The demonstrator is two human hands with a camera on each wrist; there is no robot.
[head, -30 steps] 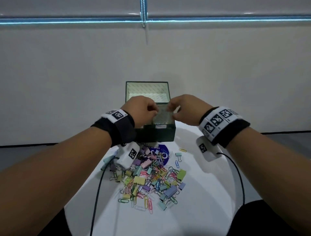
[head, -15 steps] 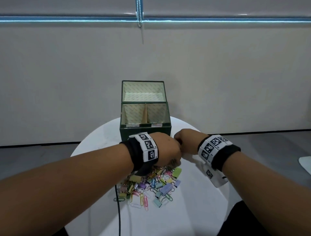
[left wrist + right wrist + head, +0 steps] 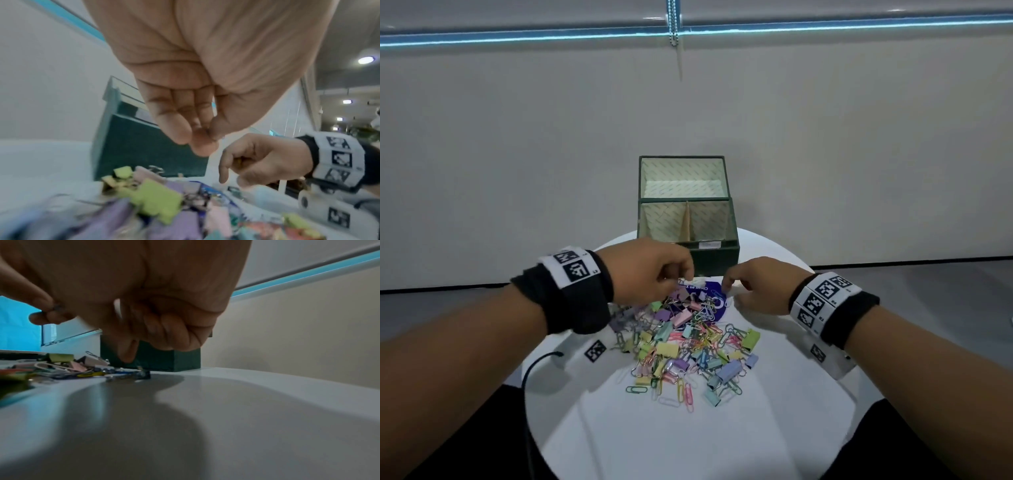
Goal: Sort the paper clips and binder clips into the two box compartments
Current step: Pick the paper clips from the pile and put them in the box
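A dark green box stands open at the table's far edge, a cardboard divider splitting it into two compartments that look empty. In front of it lies a pile of pastel binder clips and paper clips. My left hand hovers over the pile's far left. Its fingertips are bunched against the thumb, with nothing visible between them. My right hand is at the pile's far right, fingers curled. One fingertip points down beside a small clip. Whether it pinches anything is hidden.
The round white table has bare surface toward me and to the right of the pile. A blue sticker lies under the pile's far side. A black cable hangs off the left edge. A plain wall stands behind the box.
Both hands have left the box's front rim and come down to the far edge of the pile. The box's two compartments now show.
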